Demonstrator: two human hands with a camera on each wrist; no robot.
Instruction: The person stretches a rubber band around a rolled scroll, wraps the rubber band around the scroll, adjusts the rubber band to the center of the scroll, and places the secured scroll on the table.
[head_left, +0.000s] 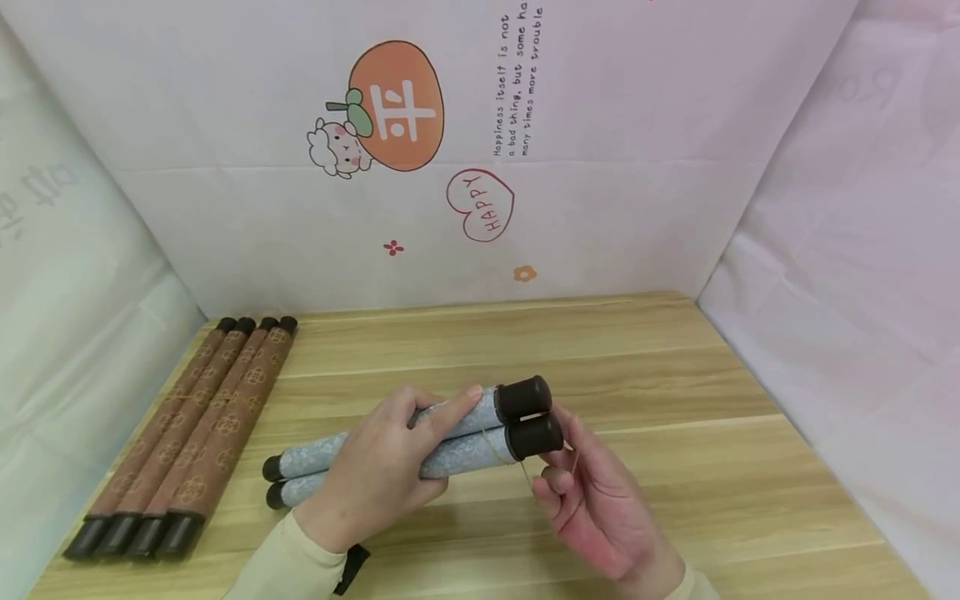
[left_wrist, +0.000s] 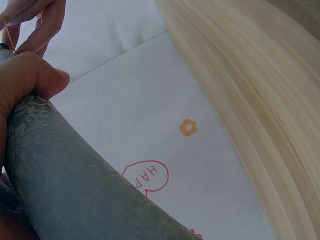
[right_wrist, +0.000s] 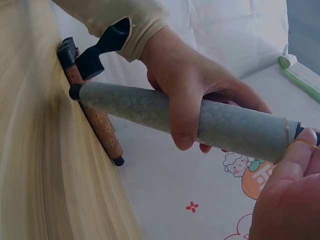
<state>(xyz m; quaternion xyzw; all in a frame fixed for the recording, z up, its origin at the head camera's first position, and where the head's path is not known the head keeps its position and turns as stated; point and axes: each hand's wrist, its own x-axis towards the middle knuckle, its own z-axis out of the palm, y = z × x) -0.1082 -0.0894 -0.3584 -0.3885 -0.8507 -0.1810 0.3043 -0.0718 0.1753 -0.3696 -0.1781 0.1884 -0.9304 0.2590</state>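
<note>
Two light-blue floral scrolls (head_left: 468, 455) with black end knobs (head_left: 537, 435) lie side by side, slanting above the wooden table. My left hand (head_left: 382, 467) grips both around their middle, thumb along the upper one. At the right-hand knobs, my right hand (head_left: 600, 504) hooks a thin tan rubber band (right_wrist: 287, 131) with curled fingers. The band crosses the blue scrolls just short of the knobs, and a strand stretches out to the fingers. In the left wrist view, a blue scroll (left_wrist: 85, 175) fills the lower left, with the right-hand fingers (left_wrist: 42, 35) beyond it.
Several brown scrolls (head_left: 225, 421) with gold motifs and black knobs lie together at the table's left. White printed cloth (head_left: 600, 200) rises behind the wooden table (head_left: 720, 467) and along both sides. A black strap (right_wrist: 105, 47) hangs at the left sleeve.
</note>
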